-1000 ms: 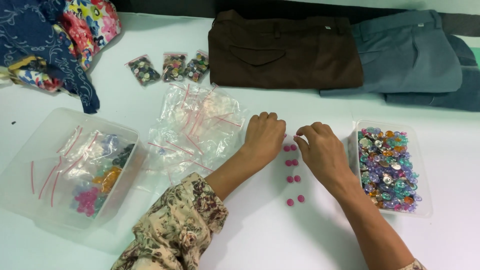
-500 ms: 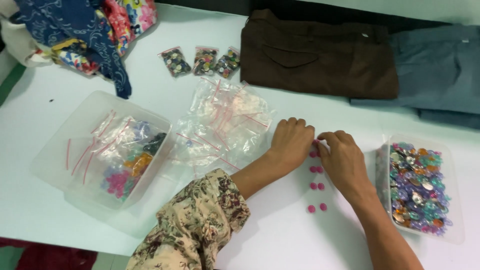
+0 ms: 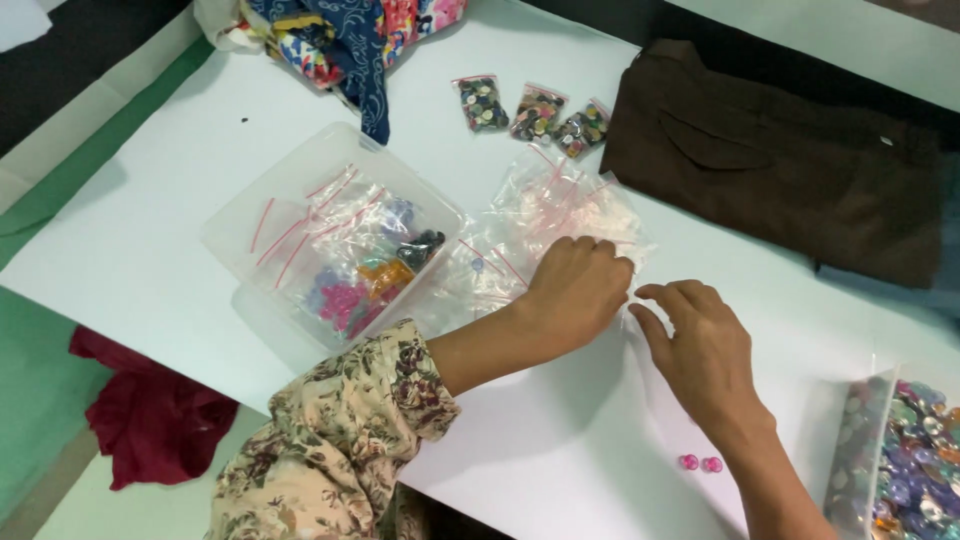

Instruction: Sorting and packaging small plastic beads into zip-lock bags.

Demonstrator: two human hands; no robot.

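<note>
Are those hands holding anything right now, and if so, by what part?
Cannot be told. The left hand rests curled at the edge of the clear bags; the right hand lies beside it.

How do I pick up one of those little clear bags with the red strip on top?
Probably pinch the red zip strip of a top bag in the loose pile, coming from above. The bags lie flat and overlap, so the stiffer strip edge should be the easiest part to catch. The left hand rests on the pile's near edge; the right hand is beside it on the table.

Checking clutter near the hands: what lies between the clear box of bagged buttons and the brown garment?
Head view: a loose pile of empty zip bags, with the left hand resting on it.
</note>
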